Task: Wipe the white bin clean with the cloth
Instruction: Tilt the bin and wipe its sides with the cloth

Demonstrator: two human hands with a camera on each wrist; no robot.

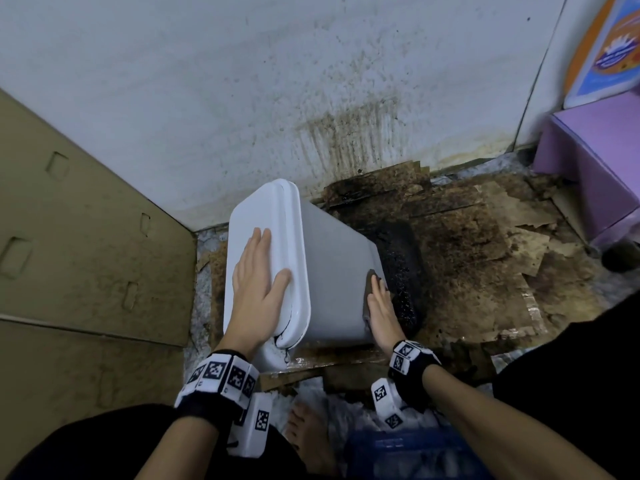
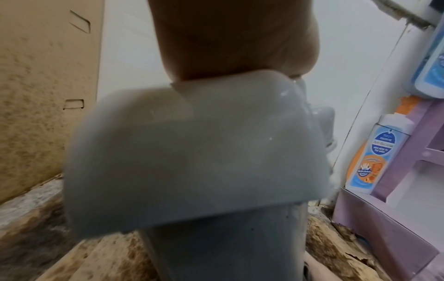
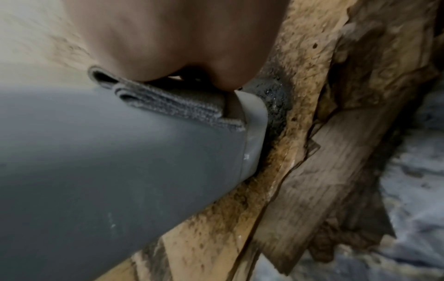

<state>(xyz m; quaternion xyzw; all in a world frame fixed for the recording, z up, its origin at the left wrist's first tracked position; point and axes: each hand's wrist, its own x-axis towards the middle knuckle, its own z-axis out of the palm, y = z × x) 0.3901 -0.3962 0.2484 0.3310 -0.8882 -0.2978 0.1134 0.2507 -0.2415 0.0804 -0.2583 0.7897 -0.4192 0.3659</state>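
Note:
The white bin [image 1: 332,271] leans tilted on the floor, its lid [image 1: 263,209] facing up-left and its black, grimy underside [image 1: 401,271] turned to the right. My left hand [image 1: 258,271] lies flat on the lid with straight fingers; in the left wrist view the lid [image 2: 192,152] fills the frame below the palm [image 2: 228,38]. My right hand [image 1: 379,299] presses a folded grey cloth [image 1: 370,275] against the bin's grey side near its base. The right wrist view shows the cloth [image 3: 173,102] sandwiched between the palm [image 3: 180,38] and the bin wall [image 3: 108,152].
A big cardboard box [image 1: 86,237] stands at the left and a stained white wall [image 1: 311,98] behind. Soiled, torn cardboard [image 1: 485,271] covers the floor on the right. A purple shelf [image 1: 595,161] with bottles [image 2: 377,152] stands at the far right. My bare foot [image 1: 304,434] is below the bin.

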